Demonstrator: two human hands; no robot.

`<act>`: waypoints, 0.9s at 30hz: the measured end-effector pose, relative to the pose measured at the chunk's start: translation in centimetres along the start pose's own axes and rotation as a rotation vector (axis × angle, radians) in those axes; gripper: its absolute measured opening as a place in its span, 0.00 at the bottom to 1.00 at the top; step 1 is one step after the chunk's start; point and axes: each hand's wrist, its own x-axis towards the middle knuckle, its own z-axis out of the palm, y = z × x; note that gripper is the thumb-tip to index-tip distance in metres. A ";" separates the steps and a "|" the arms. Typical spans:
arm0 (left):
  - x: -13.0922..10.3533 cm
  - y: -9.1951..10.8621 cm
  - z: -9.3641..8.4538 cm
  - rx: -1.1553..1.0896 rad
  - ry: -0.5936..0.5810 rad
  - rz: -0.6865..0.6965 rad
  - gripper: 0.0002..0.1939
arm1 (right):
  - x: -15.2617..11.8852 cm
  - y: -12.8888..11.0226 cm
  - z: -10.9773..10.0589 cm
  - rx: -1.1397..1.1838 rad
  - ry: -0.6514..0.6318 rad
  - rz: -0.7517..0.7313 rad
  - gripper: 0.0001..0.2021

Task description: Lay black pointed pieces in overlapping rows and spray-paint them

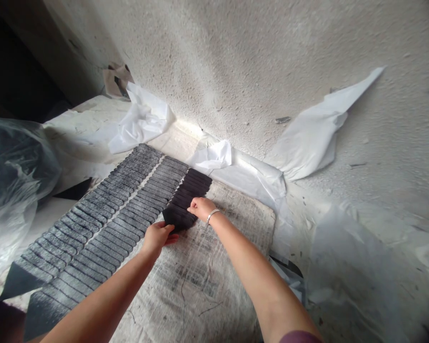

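Observation:
A short row of overlapping black fabric pieces (195,183) lies at the far side of a worn, cloth-covered board. At its near end is a flat black fabric piece (178,218), and my left hand (159,237) grips its near left corner between thumb and fingers. My right hand (202,208), with a bracelet on the wrist, is closed in a pinch over the right side of the black pieces; what is between its fingertips is hidden. Left of them run two long rows of overlapping pieces dusted with white specks, the outer row (80,216) and the inner row (128,214).
The cloth-covered board (229,267) carries loose black threads. Clear plastic sheeting (17,166) bulges at the left, near a loose black scrap (75,189). Crumpled white sheets (143,116) lie along the rough, speckled wall (243,71), and another white sheet (311,138) leans against it.

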 end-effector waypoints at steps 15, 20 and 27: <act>-0.2 0.3 0.0 0.034 0.000 0.014 0.02 | 0.4 -0.9 -0.3 -0.061 -0.038 0.074 0.07; -0.2 0.2 0.0 0.050 -0.010 0.016 0.01 | 0.3 -1.2 -0.4 -0.088 -0.052 0.093 0.08; -0.6 0.2 -0.2 0.109 -0.004 0.053 0.03 | 0.2 -1.5 -0.5 -0.094 -0.053 0.094 0.07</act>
